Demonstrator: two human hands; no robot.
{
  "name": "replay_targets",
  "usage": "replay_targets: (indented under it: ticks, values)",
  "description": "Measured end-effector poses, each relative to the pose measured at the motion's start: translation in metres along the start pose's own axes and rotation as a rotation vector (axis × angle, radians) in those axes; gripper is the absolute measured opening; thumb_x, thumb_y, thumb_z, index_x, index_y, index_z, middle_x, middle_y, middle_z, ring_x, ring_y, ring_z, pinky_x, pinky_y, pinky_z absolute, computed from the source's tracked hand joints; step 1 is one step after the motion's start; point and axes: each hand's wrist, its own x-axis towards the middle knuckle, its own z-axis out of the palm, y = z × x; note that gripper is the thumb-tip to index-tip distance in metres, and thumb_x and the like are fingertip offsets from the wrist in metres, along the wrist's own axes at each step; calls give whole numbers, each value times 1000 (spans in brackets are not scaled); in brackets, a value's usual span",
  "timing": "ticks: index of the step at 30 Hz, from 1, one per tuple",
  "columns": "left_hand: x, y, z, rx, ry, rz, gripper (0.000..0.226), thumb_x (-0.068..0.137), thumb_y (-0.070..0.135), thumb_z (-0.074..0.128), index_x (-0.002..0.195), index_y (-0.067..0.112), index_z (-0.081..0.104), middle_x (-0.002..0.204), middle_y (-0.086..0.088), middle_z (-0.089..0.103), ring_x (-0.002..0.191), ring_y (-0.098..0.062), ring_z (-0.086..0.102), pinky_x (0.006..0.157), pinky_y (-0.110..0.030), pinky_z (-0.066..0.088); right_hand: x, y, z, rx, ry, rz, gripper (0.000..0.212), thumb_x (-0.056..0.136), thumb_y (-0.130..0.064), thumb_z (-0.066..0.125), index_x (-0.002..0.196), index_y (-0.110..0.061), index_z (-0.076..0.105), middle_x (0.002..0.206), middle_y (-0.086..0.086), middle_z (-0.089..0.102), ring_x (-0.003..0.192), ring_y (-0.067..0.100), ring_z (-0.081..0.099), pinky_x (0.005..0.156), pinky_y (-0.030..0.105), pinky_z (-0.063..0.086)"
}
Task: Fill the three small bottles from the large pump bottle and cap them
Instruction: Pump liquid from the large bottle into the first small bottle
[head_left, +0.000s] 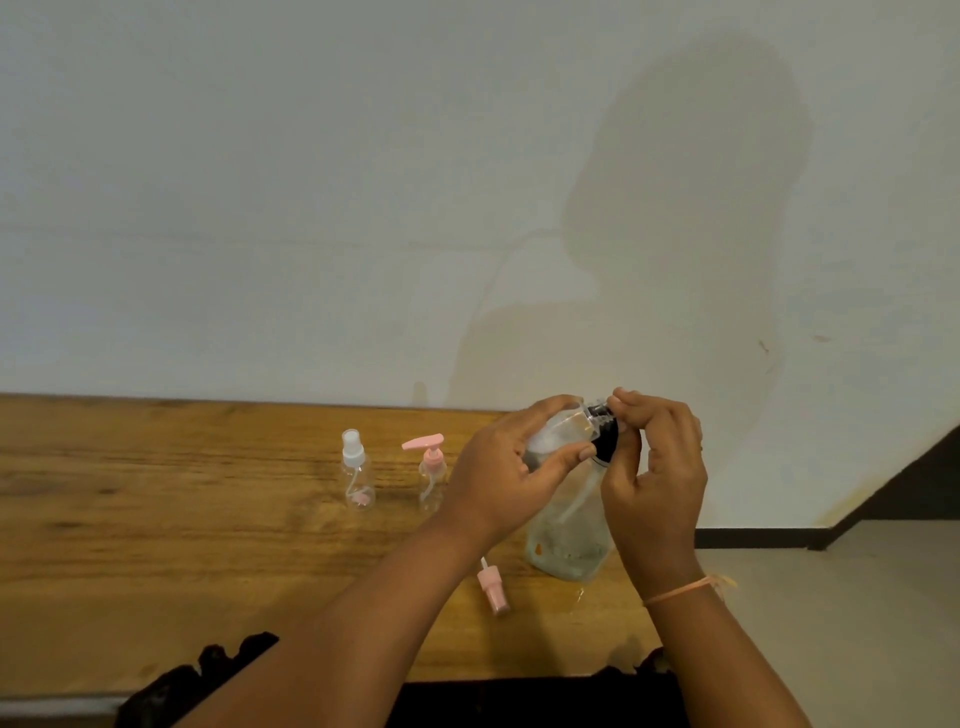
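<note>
The large clear pump bottle (569, 525) stands near the table's right end, its black pump collar (607, 442) between my hands. My left hand (498, 473) grips a small clear bottle (556, 431), tilted on its side with its mouth at the pump head. My right hand (654, 467) curls over the clear pump head (600, 412), fingertips pinching it. A small bottle with a white spray cap (356, 467) and a small bottle with a pink pump cap (431, 467) stand capped to the left. A loose pink cap (493, 587) lies on the table in front of the large bottle.
The wooden table (156, 519) backs onto a pale wall (363, 208). Its right edge runs just beyond the large bottle, with floor (857, 597) past it. A small wet spot (579, 595) shows by the large bottle's base. Dark clothing (208, 670) overlaps the table's front edge.
</note>
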Motion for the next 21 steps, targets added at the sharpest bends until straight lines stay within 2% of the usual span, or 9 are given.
replay_targets:
  ticks: [4, 9, 13, 15, 17, 19, 21]
  values:
    - [-2, -5, 1, 9, -19, -25, 49, 77, 54, 62, 122, 36, 58, 115, 11, 65, 104, -3, 60, 87, -30, 53, -5, 6, 2, 13, -24, -6, 27, 78, 20, 54, 94, 0, 63, 100, 0, 54, 98, 9, 50, 88, 16, 43]
    - [-4, -3, 3, -24, 5, -17, 54, 75, 61, 58, 122, 34, 59, 115, 12, 66, 106, -3, 60, 88, -33, 53, -5, 1, 2, 19, -11, -4, 23, 79, 13, 52, 93, -1, 63, 99, -2, 53, 97, 9, 50, 82, 30, 47]
    - [-2, 1, 0, -26, 19, 27, 50, 76, 57, 60, 120, 34, 60, 108, 11, 68, 97, -4, 63, 82, -31, 55, -2, -6, -1, 20, 41, 17, 22, 78, 13, 51, 90, 0, 64, 96, 5, 58, 93, 21, 57, 86, 12, 43]
    - [-2, 2, -1, -18, 17, 28, 50, 76, 57, 60, 120, 34, 60, 108, 11, 68, 97, -3, 63, 81, -30, 54, -1, -6, -1, 23, 37, 14, 23, 78, 14, 51, 91, 0, 64, 96, 6, 58, 92, 23, 57, 87, 11, 42]
    - [-2, 0, 0, -18, 4, 11, 50, 76, 58, 59, 121, 35, 59, 109, 12, 67, 98, -3, 63, 82, -30, 55, -3, -2, 1, 14, 23, 4, 24, 78, 17, 52, 91, 1, 64, 97, 5, 57, 94, 19, 56, 86, 17, 45]
    - [-2, -2, 2, -29, -3, -14, 50, 75, 60, 59, 120, 38, 58, 112, 13, 66, 101, -2, 61, 85, -30, 54, -4, 4, 3, 12, -1, -14, 26, 77, 21, 55, 92, 2, 64, 99, 1, 54, 97, 12, 52, 83, 28, 48]
    - [-2, -3, 4, -48, -3, -36, 51, 75, 61, 58, 120, 39, 57, 115, 12, 65, 104, -1, 60, 86, -31, 54, -4, 8, 3, 11, -26, -23, 27, 77, 21, 56, 93, 1, 64, 99, 0, 53, 97, 8, 49, 80, 33, 48]
